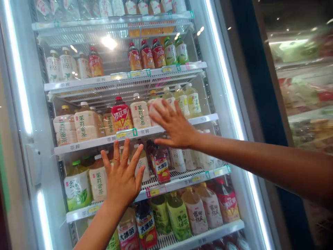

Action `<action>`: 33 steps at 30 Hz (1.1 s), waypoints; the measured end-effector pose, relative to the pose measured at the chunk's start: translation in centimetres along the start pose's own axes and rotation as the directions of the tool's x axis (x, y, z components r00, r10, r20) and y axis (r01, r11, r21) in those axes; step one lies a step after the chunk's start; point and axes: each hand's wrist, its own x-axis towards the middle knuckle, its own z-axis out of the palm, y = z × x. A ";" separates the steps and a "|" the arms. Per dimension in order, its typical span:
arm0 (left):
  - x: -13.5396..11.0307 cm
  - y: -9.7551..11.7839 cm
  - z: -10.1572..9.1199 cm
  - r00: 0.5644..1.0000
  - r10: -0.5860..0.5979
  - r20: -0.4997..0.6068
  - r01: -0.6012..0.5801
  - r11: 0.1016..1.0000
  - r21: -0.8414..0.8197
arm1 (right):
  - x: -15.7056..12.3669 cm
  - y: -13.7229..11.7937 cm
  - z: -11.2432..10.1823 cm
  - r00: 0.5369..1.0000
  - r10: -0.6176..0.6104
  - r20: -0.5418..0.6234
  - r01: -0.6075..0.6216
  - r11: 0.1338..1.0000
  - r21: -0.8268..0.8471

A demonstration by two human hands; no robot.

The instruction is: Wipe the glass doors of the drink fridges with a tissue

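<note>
My left hand [122, 177] is spread flat with its fingers apart against the glass door [114, 81] of a lit drinks cooler, and it holds nothing. Higher and to the right, my right hand [175, 125] presses a pale pink cloth [155, 108] to the glass; it is slightly blurred, and its fingers partly cover the cloth. Behind the glass near my hands stand a red-labelled tea bottle [121, 116], a white-labelled tea bottle [140, 113] and a dark bottle with a red and yellow label [160, 163].
Several shelves of bottled drinks fill the cooler, with price tags along a white shelf edge [85, 144]. A door handle [34, 163] is at the left. Bright light strips [223, 66] run down both sides. To the right, another display [307, 86] holds packaged goods.
</note>
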 end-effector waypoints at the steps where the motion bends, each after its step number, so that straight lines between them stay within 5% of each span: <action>1: 0.4 0.5 0.2 1.000 0.011 0.000 -0.011 1.000 -0.003 | -1.0 -0.1 -0.2 0.989 -0.122 0.080 0.121 0.992 0.026; 3: 1.2 1.5 0.5 1.000 0.030 0.004 -0.030 1.000 -0.008 | -2.6 0.4 -0.5 0.936 -0.303 0.180 0.292 0.953 0.085; 4: 1.6 2.0 0.7 0.999 0.036 0.010 -0.036 0.999 -0.010 | -3.0 1.2 -0.7 0.940 -0.298 0.165 0.288 0.954 0.087; 6: 2.2 3.2 1.1 0.999 0.048 0.018 -0.047 0.999 -0.015 | -3.5 3.2 -0.9 0.999 -0.053 0.015 0.052 0.998 0.032; 8: 2.6 4.4 1.5 0.998 0.059 0.018 -0.059 0.998 -0.022 | -4.2 4.6 -0.7 0.959 0.238 -0.152 -0.240 0.971 0.006; 9: 2.7 5.0 1.8 0.998 0.066 0.014 -0.066 0.997 -0.027 | -4.8 4.7 -0.5 0.940 0.286 -0.186 -0.290 0.957 0.006; 12: 3.1 6.6 2.5 0.995 0.095 0.010 -0.094 0.994 -0.052 | -7.9 3.4 0.0 0.997 0.001 -0.082 0.002 0.999 0.032; 14: 3.2 7.5 3.0 0.993 0.115 0.014 -0.114 0.991 -0.063 | -10.1 2.7 0.1 0.980 -0.200 -0.005 0.200 0.978 0.068; 15: 3.3 7.8 3.3 0.992 0.121 0.017 -0.120 0.991 -0.065 | -10.9 2.7 0.0 0.981 -0.191 -0.004 0.191 0.979 0.066; 17: 3.2 8.4 3.9 0.992 0.126 0.025 -0.124 0.990 -0.067 | -12.2 3.0 -0.2 0.996 0.036 -0.085 -0.033 0.999 0.028; 19: 2.9 8.8 4.2 0.989 0.139 0.039 -0.136 0.988 -0.071 | -13.3 3.1 -0.4 0.952 0.256 -0.168 -0.257 0.966 0.019; 20: 2.7 8.9 4.3 0.987 0.150 0.049 -0.146 0.986 -0.076 | -13.9 3.0 -0.4 0.949 0.271 -0.163 -0.270 0.962 0.028; 22: 2.1 8.8 4.4 0.983 0.170 0.069 -0.164 0.983 -0.085 | -15.3 2.5 -0.3 0.994 0.086 -0.063 -0.082 0.995 0.057; 24: 1.3 8.5 4.2 0.981 0.174 0.088 -0.166 0.982 -0.089 | -16.5 2.2 -0.2 0.987 -0.155 0.042 0.151 0.984 0.092; 25: 0.9 8.3 4.1 0.981 0.169 0.098 -0.161 0.983 -0.089 | -16.9 2.2 -0.1 0.982 -0.182 0.050 0.177 0.980 0.092; 27: 0.3 8.0 3.9 0.982 0.150 0.111 -0.141 0.986 -0.086 | -17.0 2.1 0.1 0.999 0.009 -0.031 -0.007 0.998 0.057; 29: -0.2 7.7 3.7 0.984 0.131 0.120 -0.122 0.990 -0.076 | -16.6 1.4 0.4 0.950 0.278 -0.143 -0.273 0.961 0.055; 30: -0.4 7.6 3.6 0.984 0.126 0.124 -0.118 0.991 -0.071 | -16.3 0.7 0.5 0.935 0.319 -0.158 -0.312 0.948 0.064; 33: -0.7 7.1 3.2 0.984 0.117 0.136 -0.110 0.992 -0.058 | -15.4 -1.5 0.9 0.999 0.048 -0.021 -0.046 0.995 0.090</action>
